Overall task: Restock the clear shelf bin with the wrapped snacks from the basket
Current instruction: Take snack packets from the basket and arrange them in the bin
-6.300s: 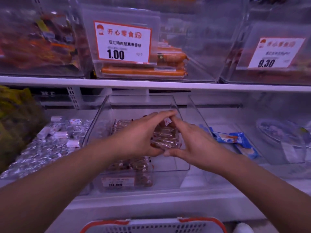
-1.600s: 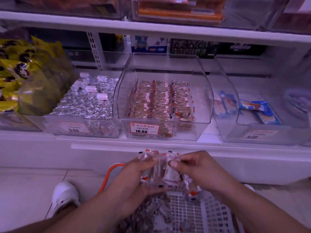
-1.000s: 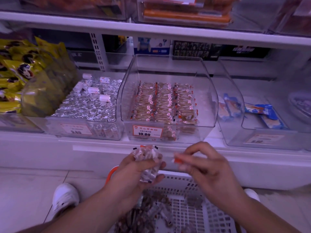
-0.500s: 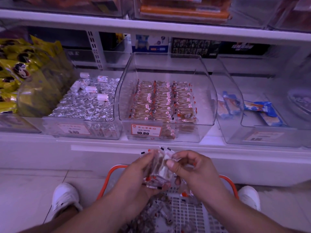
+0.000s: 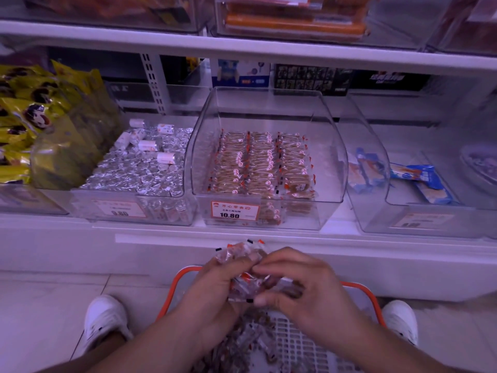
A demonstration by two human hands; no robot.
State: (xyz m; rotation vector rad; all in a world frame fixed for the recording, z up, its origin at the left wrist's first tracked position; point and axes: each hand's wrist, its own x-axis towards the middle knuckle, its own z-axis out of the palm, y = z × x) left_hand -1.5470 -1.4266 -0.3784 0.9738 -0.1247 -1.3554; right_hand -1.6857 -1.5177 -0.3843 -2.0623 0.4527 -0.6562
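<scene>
Both hands have come back together since half a sec ago. Left hand (image 5: 215, 281) grips a bunch of wrapped snacks (image 5: 243, 267) over the basket (image 5: 360, 288); right hand (image 5: 298, 284) pinches the same bunch from the other side. Up on the shelf, the clear bin (image 5: 269, 211) w/ the 10.80 tag holds three neat rows toward its left, right side bare. Plenty of snacks left in the basket, so I'd say partway done.
</scene>
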